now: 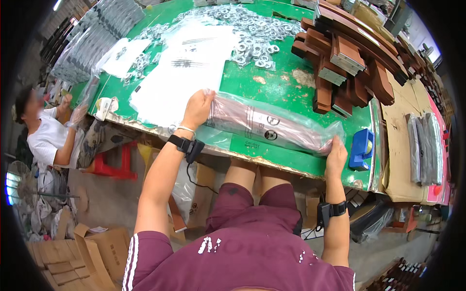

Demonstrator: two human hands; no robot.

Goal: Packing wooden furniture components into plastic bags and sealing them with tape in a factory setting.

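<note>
A long clear plastic bag (pixel 286 127) with dark print lies across the near edge of the green table, and a brown, bar-like piece (pixel 233 112) shows through it. My left hand (pixel 198 109) is closed on the bag's left end, with thumb and fingers pinching the film. At the right end, my right hand (pixel 336 158) grips the bag's other corner, its fingers curled around the edge. Beside my left hand is a stack of white printed plastic bags (pixel 194 63). A blue tape dispenser (pixel 361 150) stands just right of my right hand.
Brown wooden parts (pixel 344 63) with metal ends are piled at the far right of the green table (pixel 272 87). Small bagged metal rings (pixel 262 41) are heaped at the back. Wrapped pieces (pixel 424 148) lie on cardboard at right. Another person (pixel 51 131) works at left, near a red stool (pixel 115 162).
</note>
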